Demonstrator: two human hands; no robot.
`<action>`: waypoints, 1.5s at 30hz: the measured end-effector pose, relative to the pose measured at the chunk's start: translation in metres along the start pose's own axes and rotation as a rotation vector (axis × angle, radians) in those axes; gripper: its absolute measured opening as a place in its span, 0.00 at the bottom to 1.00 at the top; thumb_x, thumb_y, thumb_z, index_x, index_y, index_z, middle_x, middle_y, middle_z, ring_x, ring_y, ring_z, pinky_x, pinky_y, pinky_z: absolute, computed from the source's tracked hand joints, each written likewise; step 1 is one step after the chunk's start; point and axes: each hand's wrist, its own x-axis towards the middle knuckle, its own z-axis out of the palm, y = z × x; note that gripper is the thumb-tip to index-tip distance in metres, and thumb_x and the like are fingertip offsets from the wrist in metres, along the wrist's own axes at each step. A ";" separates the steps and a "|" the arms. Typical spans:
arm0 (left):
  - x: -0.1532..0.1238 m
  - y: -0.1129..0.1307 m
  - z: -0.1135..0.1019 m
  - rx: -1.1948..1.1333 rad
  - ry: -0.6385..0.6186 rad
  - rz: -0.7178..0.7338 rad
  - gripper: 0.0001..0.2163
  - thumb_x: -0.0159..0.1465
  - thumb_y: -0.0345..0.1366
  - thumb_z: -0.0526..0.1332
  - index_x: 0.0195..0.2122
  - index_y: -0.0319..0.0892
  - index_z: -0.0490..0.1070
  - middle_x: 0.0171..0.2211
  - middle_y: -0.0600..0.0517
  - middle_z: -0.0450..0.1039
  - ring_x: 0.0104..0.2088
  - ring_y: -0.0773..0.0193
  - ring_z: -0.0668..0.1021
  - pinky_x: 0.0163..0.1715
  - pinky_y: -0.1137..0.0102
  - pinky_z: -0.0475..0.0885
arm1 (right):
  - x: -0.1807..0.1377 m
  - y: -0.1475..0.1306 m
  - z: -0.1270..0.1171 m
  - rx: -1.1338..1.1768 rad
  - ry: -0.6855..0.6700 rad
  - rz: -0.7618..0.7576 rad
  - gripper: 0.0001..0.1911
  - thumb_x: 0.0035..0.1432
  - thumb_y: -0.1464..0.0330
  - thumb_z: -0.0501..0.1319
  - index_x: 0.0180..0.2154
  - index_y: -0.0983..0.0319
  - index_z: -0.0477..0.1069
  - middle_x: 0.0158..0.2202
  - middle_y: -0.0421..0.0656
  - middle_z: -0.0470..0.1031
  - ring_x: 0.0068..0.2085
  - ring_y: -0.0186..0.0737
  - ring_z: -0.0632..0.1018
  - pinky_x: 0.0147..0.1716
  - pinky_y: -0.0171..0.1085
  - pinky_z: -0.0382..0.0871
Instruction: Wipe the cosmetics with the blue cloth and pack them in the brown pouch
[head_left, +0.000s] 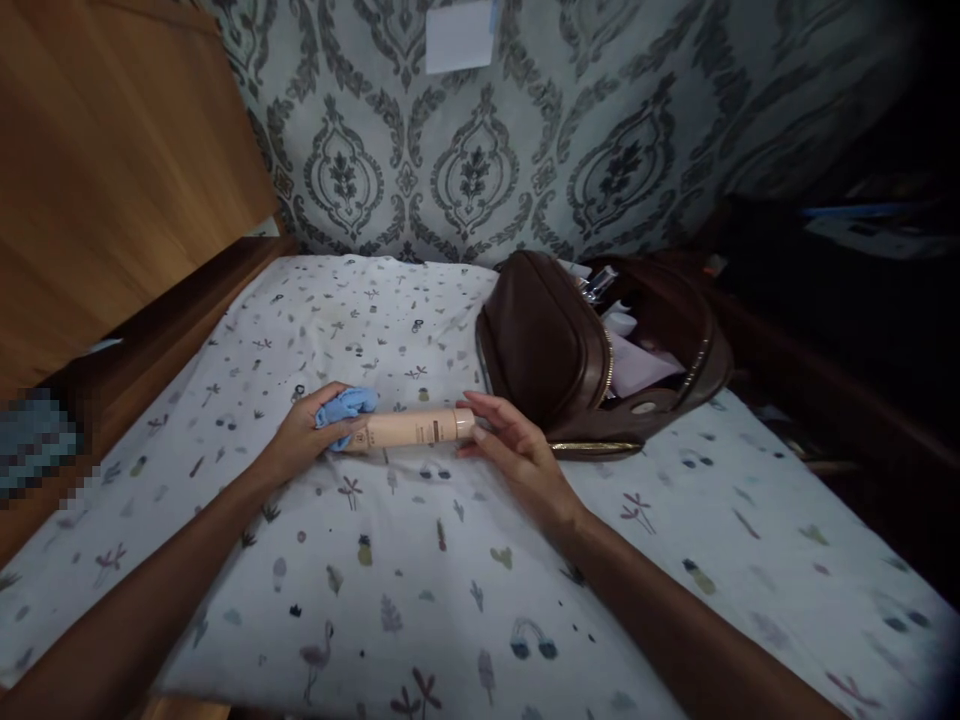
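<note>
A beige cosmetic tube (405, 429) with small print lies level between my hands, just above the printed sheet (390, 615). My left hand (306, 432) is closed around a bunched blue cloth (346, 404) and the tube's left end, which the cloth partly covers. At the other end is the cap (464, 424), with the thumb and fingers of my right hand (517, 450) curled about it. Just beyond my right hand sits an open brown leather bag (544, 340).
Inside the bag are a clear-capped bottle (600, 284) and a pale pink item (637, 365). A wooden panel (127, 170) rises at the left. Patterned wallpaper (472, 170) covers the wall behind, and dark items (840, 290) fill the right side.
</note>
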 end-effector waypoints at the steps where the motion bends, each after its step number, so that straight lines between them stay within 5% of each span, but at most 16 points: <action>1: 0.000 0.001 0.000 0.007 0.002 -0.001 0.20 0.58 0.52 0.65 0.43 0.43 0.75 0.39 0.51 0.78 0.39 0.57 0.78 0.37 0.70 0.74 | 0.000 -0.001 0.000 0.015 0.003 0.007 0.21 0.56 0.59 0.67 0.52 0.54 0.73 0.54 0.47 0.73 0.52 0.46 0.74 0.40 0.41 0.80; 11: -0.001 0.008 0.002 0.041 0.023 -0.008 0.20 0.56 0.53 0.67 0.41 0.43 0.75 0.39 0.50 0.79 0.39 0.56 0.78 0.39 0.69 0.74 | 0.001 0.000 0.002 -0.005 0.050 0.141 0.21 0.51 0.55 0.71 0.44 0.59 0.76 0.42 0.43 0.77 0.39 0.39 0.78 0.39 0.41 0.80; 18: -0.002 0.007 0.001 0.014 0.010 -0.032 0.20 0.56 0.52 0.67 0.43 0.44 0.75 0.39 0.51 0.78 0.39 0.57 0.78 0.38 0.71 0.73 | -0.002 -0.007 0.005 0.053 -0.023 0.087 0.18 0.53 0.61 0.71 0.46 0.56 0.74 0.50 0.44 0.75 0.49 0.41 0.77 0.45 0.41 0.78; 24: 0.000 0.002 -0.001 0.044 0.032 -0.018 0.20 0.55 0.52 0.67 0.42 0.43 0.74 0.38 0.51 0.78 0.38 0.58 0.78 0.39 0.70 0.73 | -0.001 -0.006 0.004 0.026 -0.037 0.082 0.22 0.53 0.61 0.71 0.49 0.57 0.72 0.46 0.44 0.76 0.48 0.41 0.77 0.50 0.43 0.76; 30: 0.000 0.004 0.000 0.066 0.036 -0.015 0.21 0.55 0.53 0.66 0.42 0.43 0.75 0.38 0.51 0.79 0.37 0.57 0.78 0.38 0.69 0.74 | 0.000 -0.002 0.005 -0.067 0.013 0.081 0.23 0.53 0.51 0.68 0.44 0.59 0.72 0.34 0.40 0.75 0.35 0.38 0.79 0.33 0.38 0.79; 36: 0.000 -0.003 -0.001 0.038 0.036 -0.012 0.22 0.56 0.53 0.67 0.44 0.43 0.75 0.39 0.50 0.79 0.39 0.57 0.78 0.40 0.69 0.74 | -0.003 -0.007 0.006 -0.132 -0.003 0.137 0.29 0.59 0.42 0.56 0.44 0.61 0.69 0.23 0.36 0.72 0.20 0.34 0.75 0.17 0.32 0.67; 40: 0.000 -0.004 -0.002 0.017 0.029 -0.011 0.20 0.57 0.52 0.67 0.44 0.43 0.75 0.40 0.51 0.79 0.39 0.58 0.78 0.40 0.70 0.74 | -0.004 -0.010 0.007 -0.136 -0.025 0.146 0.29 0.54 0.47 0.65 0.47 0.61 0.67 0.22 0.33 0.72 0.19 0.32 0.73 0.17 0.31 0.65; 45: -0.001 0.000 -0.002 0.015 0.027 -0.027 0.21 0.56 0.52 0.67 0.44 0.43 0.75 0.41 0.50 0.79 0.41 0.57 0.79 0.41 0.69 0.74 | -0.004 -0.012 0.008 -0.133 -0.023 0.218 0.26 0.48 0.48 0.70 0.36 0.60 0.66 0.18 0.33 0.72 0.16 0.32 0.72 0.14 0.30 0.60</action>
